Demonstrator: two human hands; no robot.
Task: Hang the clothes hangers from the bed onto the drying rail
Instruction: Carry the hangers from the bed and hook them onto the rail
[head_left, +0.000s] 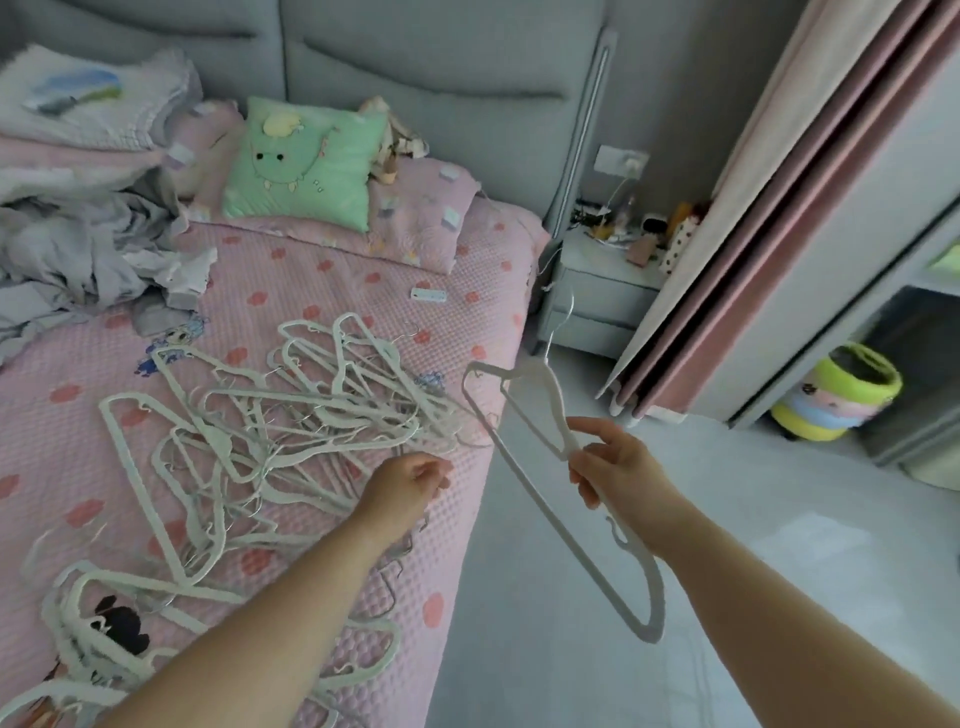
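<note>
Fingers (592, 428) of the right hand (618, 467) grip a hanger (535, 387); left hand (410, 480) fingers curl loosely, empty.

I'm looking into a home bedroom: a bed (322, 291) with a pink dotted quilt against a padded grey headboard (415, 62), a green cartoon cushion (306, 171), a cluttered nightstand (592, 306) beside it, and pink curtains (779, 208).

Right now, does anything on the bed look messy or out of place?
Yes. The thin white clothes hangers lie in a tangled heap on the pink quilted bedspread, and crumpled grey clothes are piled beyond them.
</note>
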